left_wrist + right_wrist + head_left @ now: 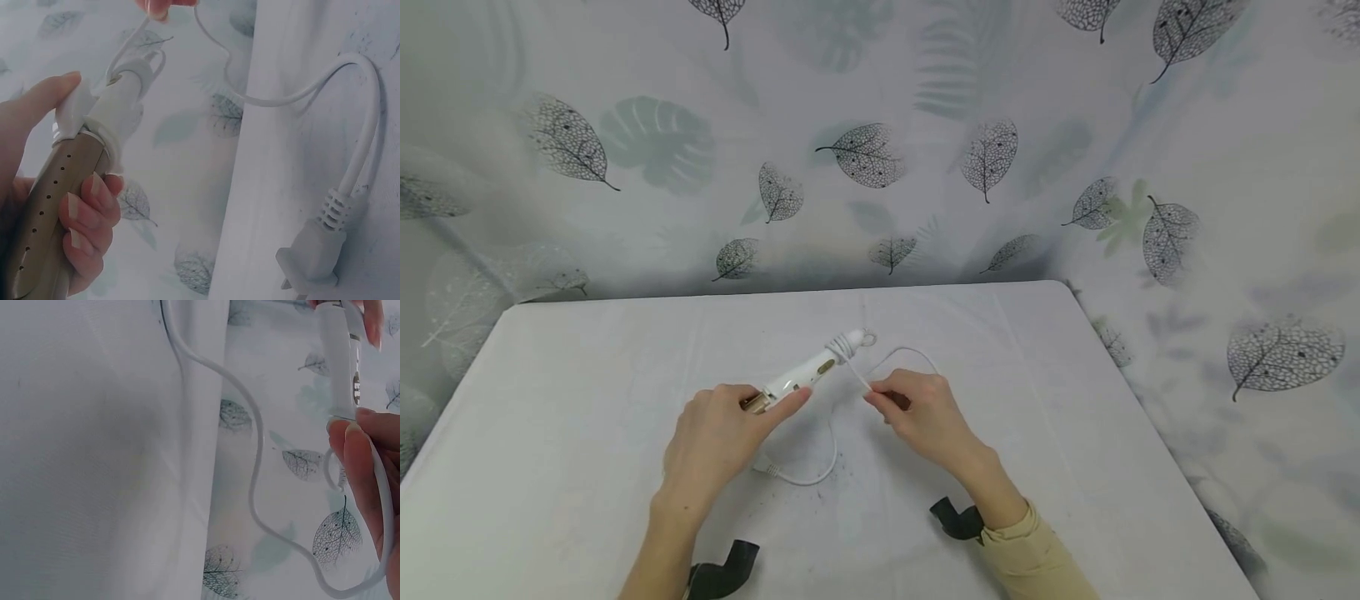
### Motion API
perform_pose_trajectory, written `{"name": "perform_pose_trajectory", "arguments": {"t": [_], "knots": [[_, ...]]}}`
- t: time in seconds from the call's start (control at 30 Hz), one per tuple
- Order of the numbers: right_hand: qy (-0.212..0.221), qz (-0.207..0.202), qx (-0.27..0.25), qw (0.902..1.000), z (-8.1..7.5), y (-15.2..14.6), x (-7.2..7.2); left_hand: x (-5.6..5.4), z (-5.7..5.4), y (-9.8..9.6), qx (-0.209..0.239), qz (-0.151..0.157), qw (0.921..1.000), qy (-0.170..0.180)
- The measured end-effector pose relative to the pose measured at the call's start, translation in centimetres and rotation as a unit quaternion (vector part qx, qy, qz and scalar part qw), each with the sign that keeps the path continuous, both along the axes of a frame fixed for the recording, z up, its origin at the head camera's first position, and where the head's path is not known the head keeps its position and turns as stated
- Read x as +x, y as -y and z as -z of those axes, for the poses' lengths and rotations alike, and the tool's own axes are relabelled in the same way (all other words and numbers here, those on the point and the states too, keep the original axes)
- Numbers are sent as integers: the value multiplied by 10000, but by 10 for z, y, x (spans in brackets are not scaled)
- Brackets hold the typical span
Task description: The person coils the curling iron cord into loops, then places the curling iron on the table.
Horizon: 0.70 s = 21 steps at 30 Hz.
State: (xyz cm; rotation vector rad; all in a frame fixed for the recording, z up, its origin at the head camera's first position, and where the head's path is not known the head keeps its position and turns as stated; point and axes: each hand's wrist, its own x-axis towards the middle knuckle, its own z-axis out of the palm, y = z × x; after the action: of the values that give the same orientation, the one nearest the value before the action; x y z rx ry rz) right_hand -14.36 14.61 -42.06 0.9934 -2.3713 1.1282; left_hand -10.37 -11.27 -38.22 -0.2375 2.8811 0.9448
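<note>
A curling iron (801, 375) with a white handle and a gold barrel (53, 212) is held up at a slant over the table. My left hand (715, 437) grips it by the barrel, thumb on the white clamp lever (74, 103). A few turns of white cord (837, 346) circle the handle's end, near a small hanging loop (870, 339). Between thumb and fingertips, my right hand (928, 417) pinches the cord just right of the handle. The loose cord passes behind and ends in a white plug (315, 250) low by the left hand.
A white cloth (587, 375) covers the table. Leaf-printed curtains (880, 208) hang behind and on both sides of it. Black curved pieces (726, 571) sit at both wrists, and a beige sleeve (1033, 554) covers the right forearm.
</note>
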Motion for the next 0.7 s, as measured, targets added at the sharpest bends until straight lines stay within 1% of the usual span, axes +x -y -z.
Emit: {"name": "perform_pose_trajectory", "arguments": {"t": [0.1, 0.3, 0.43, 0.57, 0.7], "knots": [[184, -51, 46, 9998, 1, 1, 0, -1, 0, 0, 31, 38, 10000, -75], [34, -133, 92, 9999, 1, 2, 0, -1, -1, -2, 130, 123, 9998, -86], [75, -196, 131, 9997, 2, 2, 0, -1, -1, -2, 193, 146, 9997, -76], [73, -49, 110, 9999, 3, 2, 0, 0, -1, -3, 345, 192, 9992, -72], [27, 86, 55, 9999, 5, 1, -2, 1, 0, -5, 526, 344, 9978, -215]]}}
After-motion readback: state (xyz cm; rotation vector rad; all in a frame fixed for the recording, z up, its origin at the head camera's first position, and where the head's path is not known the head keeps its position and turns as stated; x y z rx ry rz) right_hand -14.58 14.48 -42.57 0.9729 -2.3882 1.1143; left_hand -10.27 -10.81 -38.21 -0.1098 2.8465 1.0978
